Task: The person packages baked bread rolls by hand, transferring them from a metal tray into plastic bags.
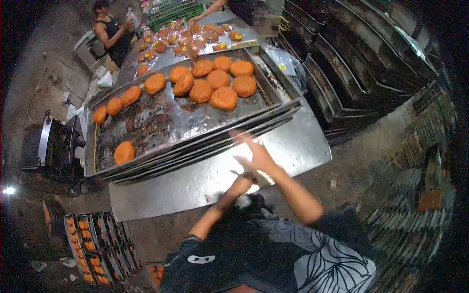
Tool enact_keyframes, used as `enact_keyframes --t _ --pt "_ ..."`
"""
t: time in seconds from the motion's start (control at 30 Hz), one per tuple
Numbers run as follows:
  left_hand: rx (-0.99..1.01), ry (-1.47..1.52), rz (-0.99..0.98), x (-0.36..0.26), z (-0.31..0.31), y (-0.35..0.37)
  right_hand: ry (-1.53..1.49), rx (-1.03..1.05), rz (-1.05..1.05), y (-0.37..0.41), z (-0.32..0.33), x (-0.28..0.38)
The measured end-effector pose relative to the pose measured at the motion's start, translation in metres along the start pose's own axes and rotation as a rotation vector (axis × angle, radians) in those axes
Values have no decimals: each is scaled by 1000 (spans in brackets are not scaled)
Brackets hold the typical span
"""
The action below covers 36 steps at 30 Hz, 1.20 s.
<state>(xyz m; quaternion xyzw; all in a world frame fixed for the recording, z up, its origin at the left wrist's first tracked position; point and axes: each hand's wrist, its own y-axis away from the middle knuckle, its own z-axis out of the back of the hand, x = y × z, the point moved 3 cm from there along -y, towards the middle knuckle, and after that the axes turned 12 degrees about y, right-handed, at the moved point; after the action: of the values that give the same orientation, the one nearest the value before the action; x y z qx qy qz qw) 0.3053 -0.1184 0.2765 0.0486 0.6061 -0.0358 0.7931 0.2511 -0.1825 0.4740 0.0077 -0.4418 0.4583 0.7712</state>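
Note:
Over the near part of the metal table (161,202), my right hand (258,155) is raised with its fingers apart and nothing visible in them. My left hand (242,184) is just below it, nearer my body; its fingers are smeared by motion, and whether it holds something is unclear. Beyond both hands lies a stained metal tray (146,122) on top of a stack of trays. Round orange-brown buns (223,98) are grouped at its right side. Several more line its left and upper edges, and a single bun (124,152) is near the front left corner.
Wrapped buns (185,36) with yellow labels cover the table's far part, near a green crate (176,14). A person (112,34) stands at the far left; another person's arm (209,10) reaches in. Stacked dark trays (351,58) stand right, bun-filled trays (88,244) lower left.

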Motion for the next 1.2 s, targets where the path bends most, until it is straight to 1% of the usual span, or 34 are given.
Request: enact_keyframes --t 0.03,0.07,0.1,0.17,0.2,0.23,0.27,0.3,0.33,0.37,0.4,0.43,0.47,0.5,0.53,0.57,0.6,0.63,0.7,0.73,0.77,0.8,0.83,0.9,0.93,0.97,1.0,1.03,1.07,1.1,1.13,1.17,1.2 --pt "-104 241 76 -4 9 3 -121 266 -422 53 -13 -29" --pt "41 31 -98 13 23 -1 -59 461 -588 99 -29 -59" --pt "8 222 122 -18 33 3 -114 360 -417 128 -43 -73" --pt "-8 661 220 -26 23 5 -90 357 -556 139 -51 -94" --pt "4 472 111 -44 21 3 -63 202 -547 126 -37 -85" --pt "21 281 10 -57 19 2 -115 270 -470 121 -31 -86" --pt "-14 278 278 -53 18 -1 30 251 -533 127 -23 -83" --pt "-16 276 280 -59 16 -1 186 222 -587 132 -18 -80" --pt "-15 194 350 -66 12 1 190 220 -586 139 -23 -81" --pt "-13 116 416 -83 10 2 331 56 -470 148 -25 -78" --pt "-35 119 359 -90 6 2 470 -108 -350 148 -21 -69" --pt "-28 121 346 -95 7 1 483 -115 -350 142 -19 -65" --pt "-223 142 108 -107 15 -3 81 -6 -670 127 -13 -62" --pt "-414 167 -126 -120 23 -1 -13 67 -701 112 -10 -65" --pt "-458 -64 -421 -149 32 -1 -102 141 -736 98 -7 -67" --pt "-352 -1 -503 -134 27 4 -281 37 -705 73 3 -65" --pt "-357 -33 -568 -155 34 8 -461 -60 -661 47 12 -64" --pt "-365 -66 -630 -179 44 11 -1065 -305 -786 17 22 -38" --pt "-811 103 -508 -184 76 9 -1636 -497 -294 -33 26 35" --pt "-901 676 -474 -189 96 6 -1825 -303 -288 -39 8 47" --pt "-948 1256 -408 -188 111 2 -2003 -94 -284 -40 -12 58" --pt "-717 1392 -277 -177 137 11 -1945 133 -488 -35 -53 41" --pt "-480 1509 -148 -165 163 24 -1682 181 -491 -37 -59 45" --pt "-832 1288 -352 -153 201 39 -175 226 -81 -84 -49 -16" --pt "-877 1292 -365 -152 219 51 237 -226 13 -114 -20 8" --pt "-952 1377 -402 -154 234 57 618 15 -162 -143 -23 -34" --pt "-1002 1409 -378 -160 246 63 828 209 -209 -162 -33 -65" --pt "-1050 1445 -360 -162 255 69 975 324 -225 -173 -48 -86" --pt "-997 1545 -448 -156 262 73 960 251 -178 -179 -57 -113" --pt "-982 1555 -500 -154 271 79 946 170 -130 -183 -59 -108" --pt "-1018 1574 -543 -148 281 85 942 171 -130 -175 -63 -106" --pt "-1055 1598 -588 -140 286 87 714 -26 -154 -157 -49 -55" --pt "-1047 1603 -598 -136 286 83 486 -226 -169 -140 -35 -7"
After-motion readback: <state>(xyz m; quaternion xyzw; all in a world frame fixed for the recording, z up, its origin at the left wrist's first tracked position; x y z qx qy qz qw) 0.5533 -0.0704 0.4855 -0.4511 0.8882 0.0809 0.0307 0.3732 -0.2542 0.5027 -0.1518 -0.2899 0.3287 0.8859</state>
